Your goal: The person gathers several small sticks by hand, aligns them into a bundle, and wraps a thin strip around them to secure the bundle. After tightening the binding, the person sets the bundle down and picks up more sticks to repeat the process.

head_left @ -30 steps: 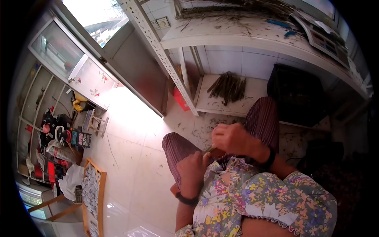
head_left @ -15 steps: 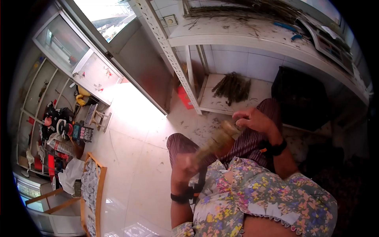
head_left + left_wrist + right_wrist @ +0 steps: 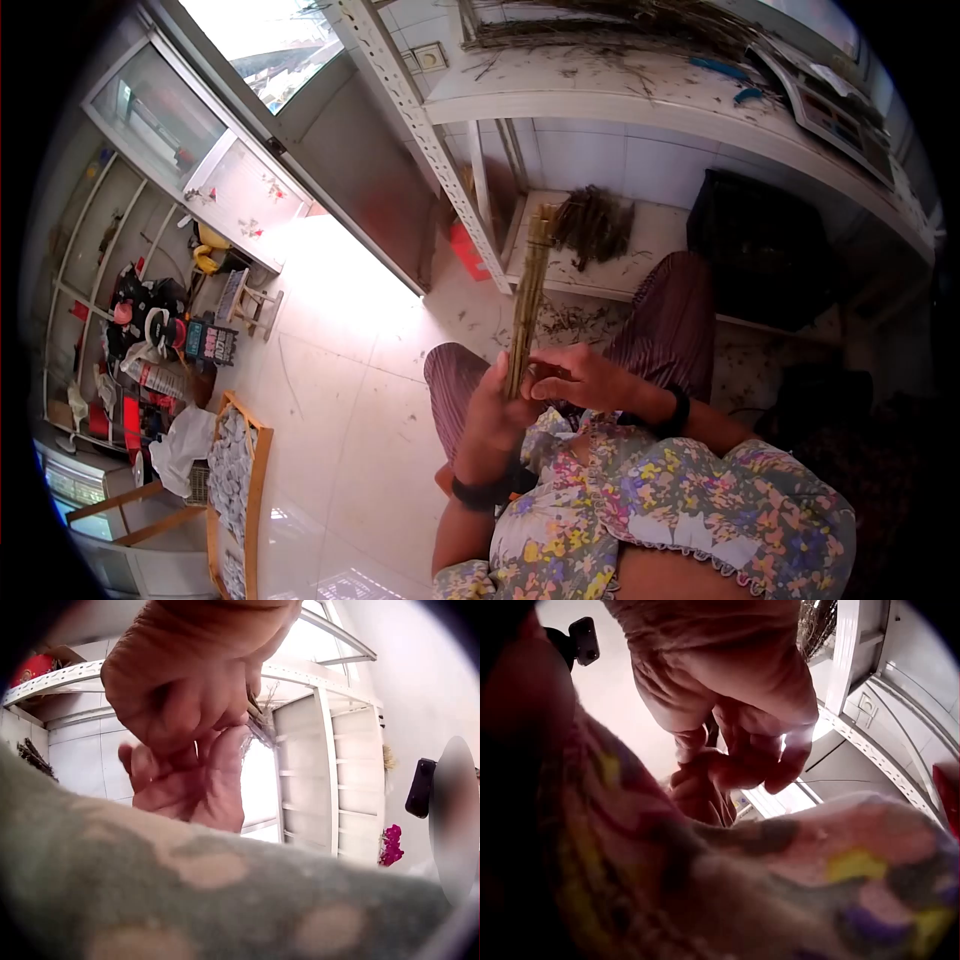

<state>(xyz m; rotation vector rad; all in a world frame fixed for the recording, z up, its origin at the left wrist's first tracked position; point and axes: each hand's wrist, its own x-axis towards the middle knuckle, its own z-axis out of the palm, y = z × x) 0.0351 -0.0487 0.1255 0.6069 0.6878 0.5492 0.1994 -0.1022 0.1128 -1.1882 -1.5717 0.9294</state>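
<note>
A bundle of dry brown-green stems (image 3: 531,290) stands nearly upright in front of the lap, its top overlapping the lower shelf in the head view. My left hand (image 3: 492,408) grips it around its lower end. The right hand (image 3: 585,378) is right at that same end, its bent fingers against the left hand; I cannot tell whether they pinch anything. In the left wrist view the left hand (image 3: 199,675) is curled above the right hand (image 3: 191,791), and stem ends poke out beside it. In the right wrist view the right hand (image 3: 727,682) has its fingers bent beside the left hand (image 3: 705,791).
A pile of short stems (image 3: 592,225) lies on the lower shelf, beside a black crate (image 3: 758,245). Long stems (image 3: 600,32), a blue-handled tool (image 3: 718,68) and a scale (image 3: 825,115) occupy the upper shelf. Plant scraps (image 3: 580,322) litter the floor. A wooden-framed rack (image 3: 262,470) stands left.
The stem bundle, hidden between the hands at first, then tilted and blurred, is now upright in the left hand. My right hand moved off to the right, then came back to the bundle's lower end.
</note>
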